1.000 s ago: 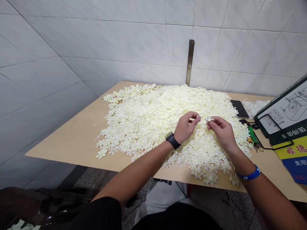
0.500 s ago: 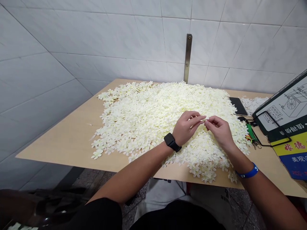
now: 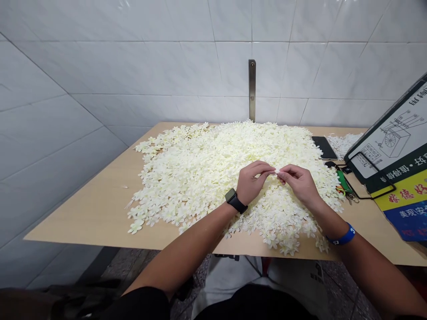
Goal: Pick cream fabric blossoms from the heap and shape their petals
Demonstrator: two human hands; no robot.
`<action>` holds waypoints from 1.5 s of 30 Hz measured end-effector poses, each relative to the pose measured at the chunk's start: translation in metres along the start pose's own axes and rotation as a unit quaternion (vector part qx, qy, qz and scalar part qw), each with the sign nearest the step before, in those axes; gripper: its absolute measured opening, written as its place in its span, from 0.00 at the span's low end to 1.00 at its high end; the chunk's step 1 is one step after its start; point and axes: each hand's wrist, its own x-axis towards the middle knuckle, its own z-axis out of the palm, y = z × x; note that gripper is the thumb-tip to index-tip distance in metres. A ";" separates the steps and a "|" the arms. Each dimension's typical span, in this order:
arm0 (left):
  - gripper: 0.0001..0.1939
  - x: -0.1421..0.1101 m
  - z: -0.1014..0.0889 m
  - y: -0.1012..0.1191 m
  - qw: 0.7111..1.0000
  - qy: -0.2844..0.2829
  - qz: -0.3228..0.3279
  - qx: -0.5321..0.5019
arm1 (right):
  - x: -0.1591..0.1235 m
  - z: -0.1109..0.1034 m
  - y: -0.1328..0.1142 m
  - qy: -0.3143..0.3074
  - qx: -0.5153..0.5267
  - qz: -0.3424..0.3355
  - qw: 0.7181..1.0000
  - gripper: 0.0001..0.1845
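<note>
1. Fingertips of both hands meet over the middle of the heap: the left hand (image 3: 252, 180) and the right hand (image 3: 298, 182) each pinch one small white flower piece (image 3: 276, 171) between thumb and forefinger, the piece held just above the pile between the two hands.
2. Both hands are curled, the other fingers folded in, the knuckles facing up.
3. A black watch (image 3: 235, 200) sits on the left wrist; a blue wristband (image 3: 343, 236) circles the right forearm.
4. Under the hands lies a wide pile of cream-white fabric flowers (image 3: 207, 169), spread over most of the wooden table (image 3: 100, 209) and reaching to its near edge.
5. At the far right edge of the pile a dark phone (image 3: 323, 147) lies flat, with a smaller heap of white bits (image 3: 343, 143) just beside it.
6. Nearer on the right lie keys on a green tag (image 3: 343, 186), touching the edge of the flowers.
7. Printed boards (image 3: 393, 155) lean at the table's right side.
8. A metal bracket (image 3: 251, 89) stands upright on the white tiled wall (image 3: 133, 66) behind the table.
</note>
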 end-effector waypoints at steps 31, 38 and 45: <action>0.06 -0.002 -0.001 0.007 0.996 -0.057 -0.066 -0.017 | -0.007 0.003 0.008 0.035 -0.057 -0.054 0.996 0.14; 0.06 -0.002 0.001 0.005 0.993 -0.037 -0.101 -0.051 | -0.002 -0.002 0.011 0.095 -0.099 -0.055 0.989 0.12; 0.05 -0.002 0.001 0.005 0.995 -0.031 -0.088 -0.028 | 0.000 -0.007 0.003 0.086 -0.172 -0.110 0.975 0.11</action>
